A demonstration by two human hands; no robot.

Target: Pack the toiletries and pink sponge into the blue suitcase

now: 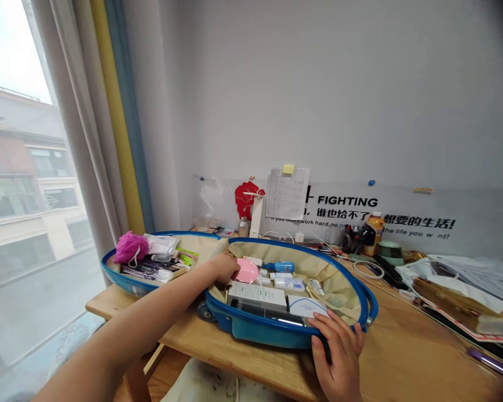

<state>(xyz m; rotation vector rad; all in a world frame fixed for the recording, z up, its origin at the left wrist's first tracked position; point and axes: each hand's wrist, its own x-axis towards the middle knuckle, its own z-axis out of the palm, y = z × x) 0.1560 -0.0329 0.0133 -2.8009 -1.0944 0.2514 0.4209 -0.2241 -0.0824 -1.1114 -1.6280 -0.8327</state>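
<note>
The open blue suitcase (255, 333) sits at 6 o'clock on the counter (402, 346). Our right hand (339, 357) clasps its stiff, light-looking rim at 5 o'clock, a sound hold. Our left hand (224, 267) curls beside a pink pad (246, 271) at 9 o'clock; whether it grasps anything, we cannot tell.

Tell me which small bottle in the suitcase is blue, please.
The blue bottle lying on its side at the back of the suitcase; the containers in front are white.
</note>
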